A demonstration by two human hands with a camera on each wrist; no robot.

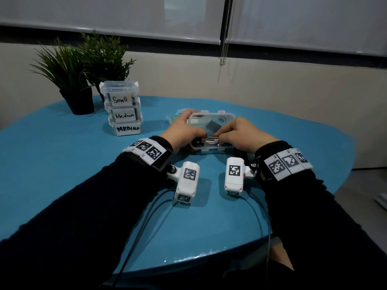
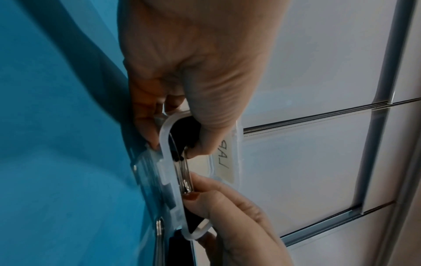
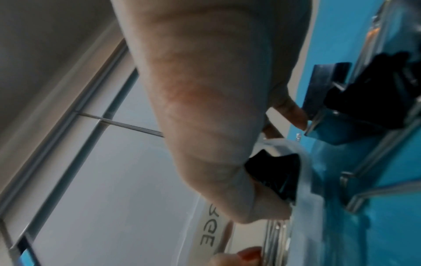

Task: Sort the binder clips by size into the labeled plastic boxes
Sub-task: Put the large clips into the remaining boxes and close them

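A clear plastic box (image 1: pixel 209 114) sits mid-table; its paper label (image 2: pixel 224 159) reads like "LARGE". My left hand (image 1: pixel 184 130) grips the box's left end, fingers round the far corner, thumb (image 2: pixel 205 133) on a black binder clip (image 2: pixel 184 129) inside the near rim. My right hand (image 1: pixel 240 132) curls over the right end and pinches that clip's silver wire handles (image 1: pixel 211 140), also seen from the left wrist as handles (image 2: pixel 183 172). In the right wrist view the right hand (image 3: pixel 216 126) hides most of the black clip (image 3: pixel 273 172). What else the box holds is unclear.
Three stacked boxes (image 1: pixel 123 109) labelled Small, Medium and MEDIUM stand at the back left, beside two potted plants (image 1: pixel 79 65). Another clear plastic piece (image 1: pixel 177 114) lies behind my left hand. Loose black clips (image 3: pixel 376 93) lie right of the box. The blue table's (image 1: pixel 62 164) front edge is near.
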